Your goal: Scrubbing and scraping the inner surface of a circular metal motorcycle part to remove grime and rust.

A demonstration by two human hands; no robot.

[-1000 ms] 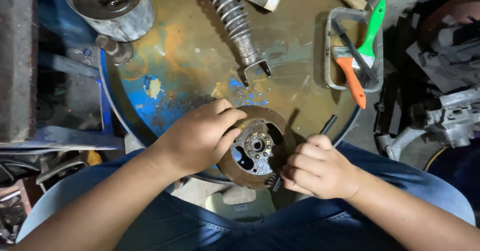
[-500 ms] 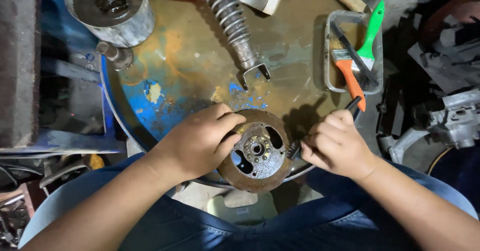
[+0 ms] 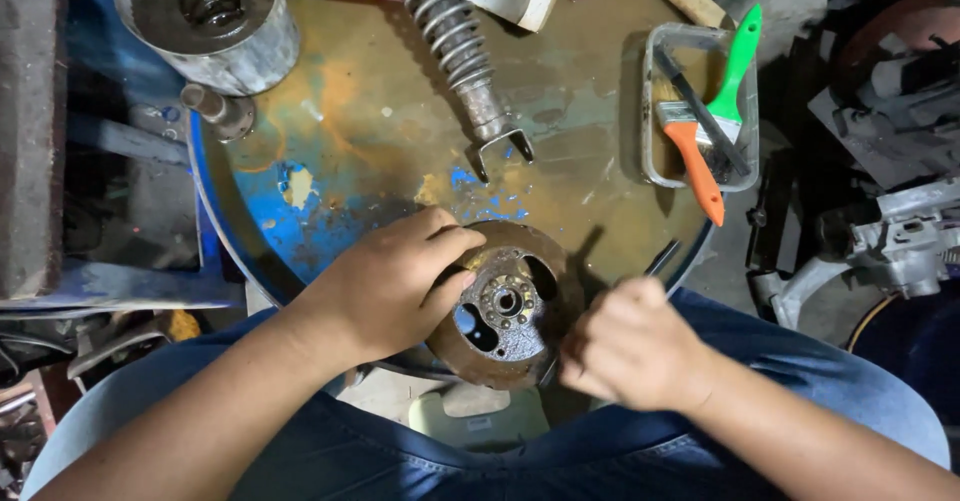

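A rusty round metal disc [image 3: 510, 311] with holes and a greasy hub rests at the near edge of a blue and yellow drum top [image 3: 380, 141]. My left hand [image 3: 390, 281] grips the disc's left rim and holds it tilted. My right hand [image 3: 630, 346] is closed around a thin dark tool [image 3: 660, 258] beside the disc's right edge; the tool's upper end sticks out above my fist and its lower end points at the disc's rim.
A coiled shock absorber [image 3: 460, 51] lies across the drum's far side. A clear tray [image 3: 650, 141] holds an orange brush [image 3: 695, 166] and a green brush [image 3: 738, 61]. A grey metal can [image 3: 210, 21] stands far left. Engine parts [image 3: 900, 221] lie on the right.
My right hand rose to the disc's right edge with the thin tool, then came back down beside the rim. My left hand stayed on the disc, which turned slightly.
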